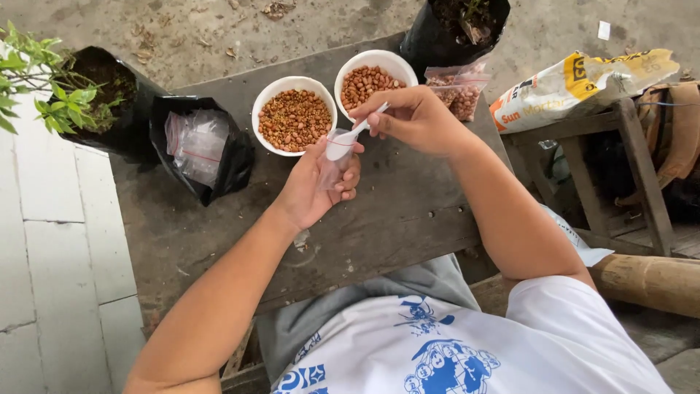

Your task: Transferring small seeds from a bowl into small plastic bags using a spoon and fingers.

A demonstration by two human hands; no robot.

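Observation:
My left hand (319, 188) grips a small clear zip bag (332, 169) upright over the dark wooden table (219, 233). My right hand (417, 119) holds a white plastic spoon (348, 140), whose bowl rests at the bag's mouth. Just beyond the hands stand two white bowls: the left bowl (294, 117) holds small brown seeds, the right bowl (373, 79) holds larger reddish-brown nuts. What is on the spoon is hidden.
A black bag (200, 146) with several empty clear zip bags lies left of the bowls. A filled clear bag of nuts (458, 91) leans by a black potted plant (456, 29). Another potted plant (87, 95) stands far left; a printed sack (576, 84) lies on a stool at right.

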